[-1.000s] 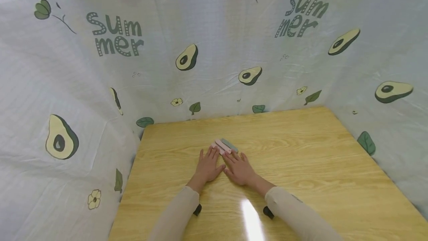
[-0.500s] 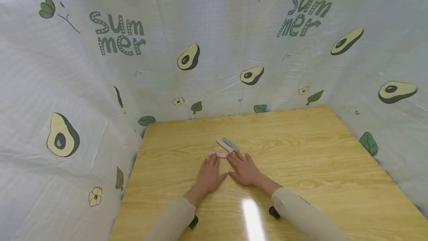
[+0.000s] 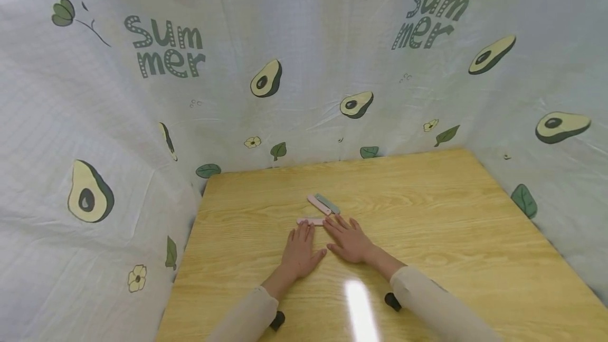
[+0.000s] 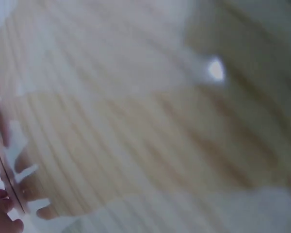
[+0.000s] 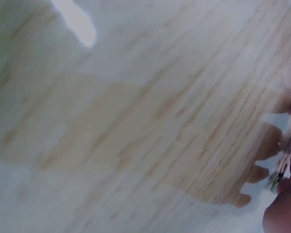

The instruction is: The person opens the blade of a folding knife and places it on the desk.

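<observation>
A slim pink bar (image 3: 311, 221) with a rounded end lies crosswise on the wooden table in the head view. The fingertips of my left hand (image 3: 299, 252) rest at its near edge, left of its middle. At its right end, the fingers of my right hand (image 3: 350, 241) lie straight and partly cover it. Just beyond, a second pink bar (image 3: 319, 205) and a grey-green bar (image 3: 328, 203) lie side by side on a slant. In the left wrist view the pink bar (image 4: 8, 179) shows a dark lengthwise line; the right wrist view catches my right hand (image 5: 283, 213) at its edge.
The wooden table (image 3: 427, 215) meets a white cloth (image 3: 304, 120) printed with avocados at the back and both sides. A bright glare strip (image 3: 360, 307) falls on the table between the sleeves. Small black objects (image 3: 277, 321) show beneath both forearms.
One pink bar, earlier slanted beside the others under both hands, has come toward me and turned crosswise. Both hands drew back with it, and the right hand shifted slightly right.
</observation>
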A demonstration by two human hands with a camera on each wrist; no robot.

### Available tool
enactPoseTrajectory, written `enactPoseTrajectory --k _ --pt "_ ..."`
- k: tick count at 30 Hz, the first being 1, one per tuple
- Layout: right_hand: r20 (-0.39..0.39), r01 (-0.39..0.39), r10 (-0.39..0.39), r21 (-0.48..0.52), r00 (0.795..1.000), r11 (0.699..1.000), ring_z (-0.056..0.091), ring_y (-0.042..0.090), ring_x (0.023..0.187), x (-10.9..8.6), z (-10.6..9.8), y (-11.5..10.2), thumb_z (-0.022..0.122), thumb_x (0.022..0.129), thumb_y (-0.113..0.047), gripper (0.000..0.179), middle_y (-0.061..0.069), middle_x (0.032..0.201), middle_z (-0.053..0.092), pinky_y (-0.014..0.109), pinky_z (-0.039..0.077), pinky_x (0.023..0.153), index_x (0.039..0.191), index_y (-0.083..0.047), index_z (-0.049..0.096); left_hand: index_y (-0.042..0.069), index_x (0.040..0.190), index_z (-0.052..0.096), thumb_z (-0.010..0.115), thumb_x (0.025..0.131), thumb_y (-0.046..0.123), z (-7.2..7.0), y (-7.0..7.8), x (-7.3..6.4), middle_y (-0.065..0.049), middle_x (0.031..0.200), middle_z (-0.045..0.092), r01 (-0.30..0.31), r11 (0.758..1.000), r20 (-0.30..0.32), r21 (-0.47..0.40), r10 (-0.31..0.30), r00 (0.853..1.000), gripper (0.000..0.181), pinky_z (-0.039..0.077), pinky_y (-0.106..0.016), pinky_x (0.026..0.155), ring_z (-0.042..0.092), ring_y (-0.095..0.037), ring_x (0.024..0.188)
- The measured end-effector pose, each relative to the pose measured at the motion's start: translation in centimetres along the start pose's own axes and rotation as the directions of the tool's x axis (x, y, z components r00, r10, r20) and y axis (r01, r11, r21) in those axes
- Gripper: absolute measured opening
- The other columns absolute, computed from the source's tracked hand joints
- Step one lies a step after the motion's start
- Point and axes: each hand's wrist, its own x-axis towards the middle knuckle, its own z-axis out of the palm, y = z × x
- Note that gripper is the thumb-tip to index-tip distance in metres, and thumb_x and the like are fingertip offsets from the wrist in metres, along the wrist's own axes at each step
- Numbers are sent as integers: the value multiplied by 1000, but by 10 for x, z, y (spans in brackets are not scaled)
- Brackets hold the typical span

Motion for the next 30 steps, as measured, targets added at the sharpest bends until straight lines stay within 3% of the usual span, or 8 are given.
enactPoseTrajectory --k 7,13,22,27,30 --pt "-95 -21 29 79 995 997 26 40 145 3 0 -4 51 99 -33 64 17 158 28 70 24 113 152 -4 27 -5 151 19 40 98 55 -3 -15 8 -21 160 17 74 995 -38 -73 -77 996 83 23 -53 123 18 -36 149" --pt "-98 -93 101 89 990 992 28 40 144 5 1 -5 48 101 -33 61 18 155 32 68 25 114 149 -1 31 -10 150 18 43 99 50 -2 -28 14 -27 158 17 152 965 -35 -215 -163 986 82 20 -54 123 18 -40 148" --pt "-95 -96 105 90 990 991 29 41 143 4 3 -7 47 101 -31 58 19 154 34 67 26 115 147 2 33 -4 152 16 39 101 50 -2 -33 17 -21 160 17 144 954 21 -261 -144 989 78 16 -51 125 15 -35 150" --pt "-131 -103 120 124 984 987 33 42 141 9 3 -5 51 100 -30 55 17 150 42 65 28 115 145 0 40 -4 151 21 43 101 44 -5 -33 15 -20 159 22 109 954 26 -278 -106 994 74 18 -51 124 19 -36 149" --pt "-161 -124 148 149 976 981 37 41 139 12 5 0 58 97 -29 51 15 144 51 63 31 114 140 -3 48 -3 150 25 46 101 39 -4 -37 13 -20 157 28 62 966 26 -251 -57 998 67 23 -51 123 24 -37 147"
